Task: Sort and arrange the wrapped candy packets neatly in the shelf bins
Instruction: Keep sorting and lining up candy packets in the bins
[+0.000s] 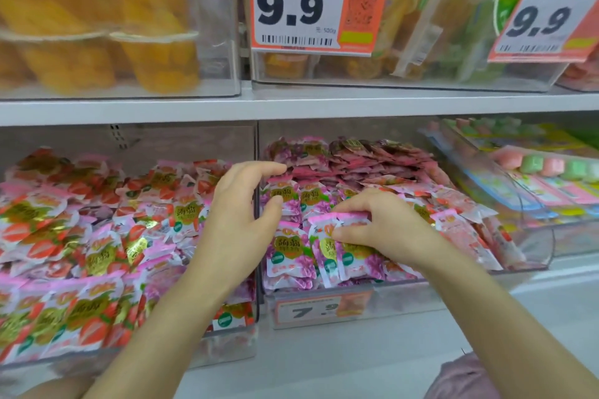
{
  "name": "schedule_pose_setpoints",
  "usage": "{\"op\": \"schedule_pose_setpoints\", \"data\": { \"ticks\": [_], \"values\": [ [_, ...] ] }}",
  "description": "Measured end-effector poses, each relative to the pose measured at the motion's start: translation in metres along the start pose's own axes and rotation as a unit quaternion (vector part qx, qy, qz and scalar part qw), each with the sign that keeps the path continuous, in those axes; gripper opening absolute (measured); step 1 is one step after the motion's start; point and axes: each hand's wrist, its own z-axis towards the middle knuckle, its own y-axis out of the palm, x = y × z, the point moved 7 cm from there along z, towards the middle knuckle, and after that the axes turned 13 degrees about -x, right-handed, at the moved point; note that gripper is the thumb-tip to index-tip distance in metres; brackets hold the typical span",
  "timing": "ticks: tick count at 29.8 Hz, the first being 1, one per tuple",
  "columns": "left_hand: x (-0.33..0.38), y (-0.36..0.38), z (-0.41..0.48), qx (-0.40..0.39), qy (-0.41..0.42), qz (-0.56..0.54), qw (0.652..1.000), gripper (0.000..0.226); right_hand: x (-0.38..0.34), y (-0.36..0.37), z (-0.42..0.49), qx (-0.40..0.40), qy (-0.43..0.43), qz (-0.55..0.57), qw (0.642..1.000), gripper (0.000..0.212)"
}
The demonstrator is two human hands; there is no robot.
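Two fingers [348, 207] of the right hand [385, 230], thumb and index, are pinching the pink top edge of a purple candy packet [327, 256] standing at the front of the middle bin [421, 293]. Left hand [240, 217] arches in a C over the row just behind, thumb touching a packet, can't tell if it's actually gripping. Red strawberry packets [81, 236] fill the left bin [227, 353].

top shelf [291, 104]: jelly cup bin [217, 26] near left | bottom shelf [356, 350]: left bin [227, 348], middle bin [405, 298], right bin [534, 236] side by side
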Motion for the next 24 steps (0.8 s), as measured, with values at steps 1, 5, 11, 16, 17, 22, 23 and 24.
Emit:
{"op": "schedule_pose_setpoints", "data": {
  "ticks": [1,5,11,16,17,22,23,24],
  "values": [
    [-0.001,0.000,0.000,0.000,0.001,0.001,1.000,0.037,-0.002,0.000,-0.001,0.005,-0.004,-0.027,1.000,0.046],
    [-0.002,-0.001,-0.002,0.001,0.006,0.001,1.000,0.036,-0.010,-0.002,-0.010,0.050,-0.028,-0.151,0.987,0.049],
    [0.003,-0.001,-0.006,0.019,0.032,0.039,0.999,0.036,-0.013,0.011,-0.026,0.009,-0.105,-0.040,0.994,0.023],
    [0.019,0.006,-0.005,0.006,0.075,0.089,0.993,0.031,-0.007,0.016,-0.027,-0.052,-0.103,0.015,0.993,0.028],
    [0.024,0.008,-0.004,-0.001,0.085,0.101,0.991,0.031,-0.002,0.006,-0.030,-0.031,-0.097,0.066,0.993,0.029],
    [0.049,0.023,0.015,-0.040,0.131,0.122,0.983,0.028,0.048,-0.062,-0.053,0.224,-0.021,0.083,0.971,0.030],
    [0.052,0.029,0.019,-0.051,0.135,0.125,0.982,0.028,0.058,-0.067,-0.055,0.245,0.010,0.055,0.968,0.027],
    [0.053,0.035,0.023,-0.061,0.136,0.126,0.981,0.028,0.068,-0.069,-0.055,0.251,0.038,0.035,0.967,0.022]
  ]
}}
